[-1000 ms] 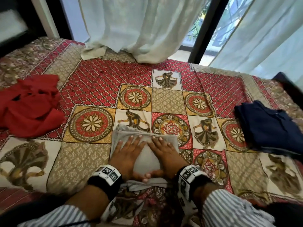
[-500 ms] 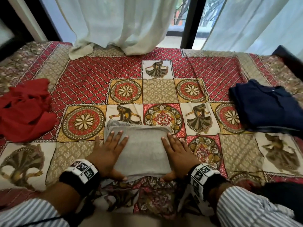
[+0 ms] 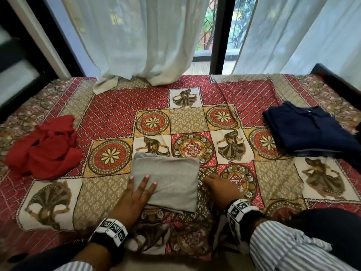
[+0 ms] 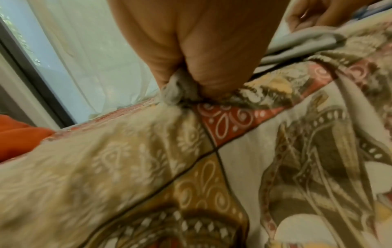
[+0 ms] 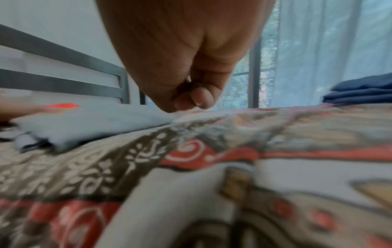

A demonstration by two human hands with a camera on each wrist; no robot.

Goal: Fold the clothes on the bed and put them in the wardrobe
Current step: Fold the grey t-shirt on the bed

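Both hands slid outward: left hand pinches the folded grey garment's near-left edge, right hand curled beside it; next, lift it toward the wardrobe.

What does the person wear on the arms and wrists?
Both arms have long sleeves with thin blue-grey and white stripes, as on the right sleeve. Each wrist carries a black band faced with white panels that bear black square markers: one behind the left hand, one behind the right hand. The hands are bare.
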